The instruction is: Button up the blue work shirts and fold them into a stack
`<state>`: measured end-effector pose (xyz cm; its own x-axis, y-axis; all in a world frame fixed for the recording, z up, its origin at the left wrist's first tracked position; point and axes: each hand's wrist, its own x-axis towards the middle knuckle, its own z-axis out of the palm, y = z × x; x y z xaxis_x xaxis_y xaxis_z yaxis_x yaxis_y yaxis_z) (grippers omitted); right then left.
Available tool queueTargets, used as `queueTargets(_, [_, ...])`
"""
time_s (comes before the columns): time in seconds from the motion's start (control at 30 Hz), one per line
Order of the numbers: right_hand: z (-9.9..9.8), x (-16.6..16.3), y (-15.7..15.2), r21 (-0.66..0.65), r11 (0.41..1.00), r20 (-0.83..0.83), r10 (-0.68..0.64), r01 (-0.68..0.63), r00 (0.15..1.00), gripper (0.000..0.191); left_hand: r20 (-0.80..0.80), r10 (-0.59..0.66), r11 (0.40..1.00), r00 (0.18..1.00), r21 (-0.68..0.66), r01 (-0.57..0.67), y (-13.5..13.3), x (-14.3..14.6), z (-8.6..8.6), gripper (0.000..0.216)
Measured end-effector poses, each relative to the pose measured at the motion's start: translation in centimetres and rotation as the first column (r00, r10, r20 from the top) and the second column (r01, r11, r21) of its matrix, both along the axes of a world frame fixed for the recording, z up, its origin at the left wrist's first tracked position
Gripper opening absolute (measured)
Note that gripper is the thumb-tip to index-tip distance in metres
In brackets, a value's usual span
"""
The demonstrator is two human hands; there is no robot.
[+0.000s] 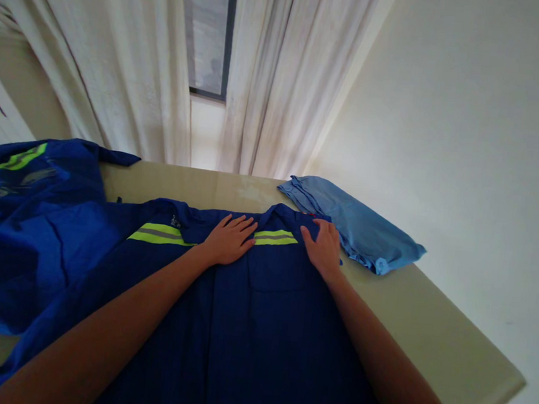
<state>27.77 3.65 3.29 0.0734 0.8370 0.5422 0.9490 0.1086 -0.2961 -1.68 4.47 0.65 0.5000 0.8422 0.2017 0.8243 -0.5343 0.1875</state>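
A dark blue work jacket (pixel 275 336) with yellow-green and grey reflective strips lies spread out before me, its collar toward the far side. My left hand (pixel 231 239) rests flat on the jacket's upper front, just below the collar, fingers spread. At the right shoulder, my right hand (pixel 323 246) lies on the cloth with thumb and fingers apart. Neither hand grips the fabric. The near part of the jacket runs out of view between my forearms.
Another blue garment with reflective strips (pixel 4 227) lies to the left. A folded light blue cloth item (pixel 348 219) sits at the table's far right. The pale table (pixel 447 333) ends at a right-hand corner near the white wall. Curtains (pixel 135 56) hang behind.
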Motion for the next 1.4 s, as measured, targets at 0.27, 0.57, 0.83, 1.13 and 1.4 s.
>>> queueTargets(0.27, [-1.8, 6.9, -1.5, -0.325, 0.927, -0.015, -0.202, 0.187, 0.979, 0.064, -0.096, 0.063, 0.996, 0.993, -0.055, -0.068, 0.4, 1.0, 0.9, 0.061])
queueTargets(0.57, [-1.8, 8.4, -1.5, -0.416, 0.898, -0.016, -0.166, 0.144, 0.986, 0.05, 0.044, 0.46, 0.881, 0.887, 0.102, -0.462, 0.9, 11.0, 1.7, 0.05])
queueTargets(0.83, [-3.2, 8.5, -0.2, -0.153, 0.987, -0.342, -0.007, -0.048, 0.94, 0.01, 0.164, 0.273, 0.952, 0.948, 0.095, -0.29, 1.7, 9.2, 0.3, 0.046])
queueTargets(1.13, [-1.6, 7.7, -0.8, 0.227, 0.938, -0.731, 0.342, -0.263, 0.59, 0.027, 0.196, 0.248, 0.961, 0.949, 0.076, -0.266, 2.2, 9.2, 0.1, 0.046])
queueTargets(1.4, [-2.9, 7.7, -0.3, -0.078, 0.989, -0.978, -0.051, -0.129, 0.2, 0.036, -0.022, 0.046, 0.996, 0.999, 0.078, -0.045, 1.2, 9.7, -0.1, 0.055])
